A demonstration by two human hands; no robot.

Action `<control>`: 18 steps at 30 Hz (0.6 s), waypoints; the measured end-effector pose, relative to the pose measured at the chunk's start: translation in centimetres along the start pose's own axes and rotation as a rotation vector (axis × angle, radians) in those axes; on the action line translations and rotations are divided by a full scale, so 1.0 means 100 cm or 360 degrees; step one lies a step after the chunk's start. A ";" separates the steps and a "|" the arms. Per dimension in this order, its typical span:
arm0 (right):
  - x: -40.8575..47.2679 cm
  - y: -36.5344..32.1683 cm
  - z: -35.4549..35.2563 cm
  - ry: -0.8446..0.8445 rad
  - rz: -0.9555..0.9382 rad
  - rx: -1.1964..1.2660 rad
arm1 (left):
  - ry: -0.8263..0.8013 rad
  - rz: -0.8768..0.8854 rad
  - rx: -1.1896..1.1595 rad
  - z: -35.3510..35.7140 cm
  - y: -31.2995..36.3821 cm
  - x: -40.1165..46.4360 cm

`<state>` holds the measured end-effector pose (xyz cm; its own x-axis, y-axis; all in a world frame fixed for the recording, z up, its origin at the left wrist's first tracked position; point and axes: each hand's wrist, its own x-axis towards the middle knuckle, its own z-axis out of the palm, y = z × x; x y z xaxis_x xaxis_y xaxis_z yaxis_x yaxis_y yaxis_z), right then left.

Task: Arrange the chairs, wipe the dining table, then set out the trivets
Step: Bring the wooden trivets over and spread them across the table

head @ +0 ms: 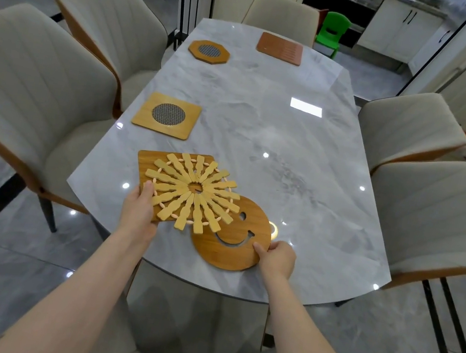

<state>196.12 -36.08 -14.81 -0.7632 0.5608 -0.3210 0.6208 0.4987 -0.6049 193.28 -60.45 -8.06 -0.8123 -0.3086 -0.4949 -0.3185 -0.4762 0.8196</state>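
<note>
Between the two hands, at the near end of the dining table [308, 146], lies a loose stack of three trivets not yet dealt out. A sunburst trivet [191, 192] of bamboo slats sits on top, overlapping a square bamboo board [153, 160] that shows beyond the left hand and a round smiley trivet [232, 244] that reaches toward the right hand. The left hand [138, 212] grips the near left edge of the stack, thumb pressed on top of the sunburst's slats. The right hand [278, 257] pinches the smiley trivet's right rim, thumb on top and fingers curled below. Further out beyond the left hand, three trivets already lie apart on the table: a square mesh trivet [167, 115], then an octagonal mesh trivet [209, 51], and across from it a reddish slatted trivet [279, 48] near the far end. The chairs [31, 97] stand tucked around the table, so the work appears to be in its last step, laying out trivets. Next, the right hand probably has to slide the smiley trivet out from under the sunburst and carry it to the bare side beyond itself, while the left hand steadies the other two so they do not drag along.
</note>
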 end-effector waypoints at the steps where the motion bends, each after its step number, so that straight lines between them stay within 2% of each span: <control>1: 0.000 0.000 0.000 -0.0006 -0.0003 -0.0019 | 0.0002 -0.0003 0.0003 0.000 0.000 -0.001; 7: -0.005 -0.005 -0.001 0.0038 -0.0056 -0.0216 | -0.0026 -0.0015 0.0019 0.002 -0.003 -0.006; 10: -0.009 -0.005 -0.003 0.0049 -0.0073 -0.0193 | -0.0048 -0.0008 0.0035 0.003 -0.003 -0.011; 18: -0.025 -0.020 -0.013 -0.0068 -0.0219 0.0572 | -0.0195 -0.0031 0.0065 0.015 -0.006 -0.031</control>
<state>196.99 -37.57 -11.84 -0.8464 0.4731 -0.2446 0.4156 0.2994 -0.8589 195.30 -58.02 -6.56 -0.8585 -0.1952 -0.4741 -0.3526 -0.4466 0.8223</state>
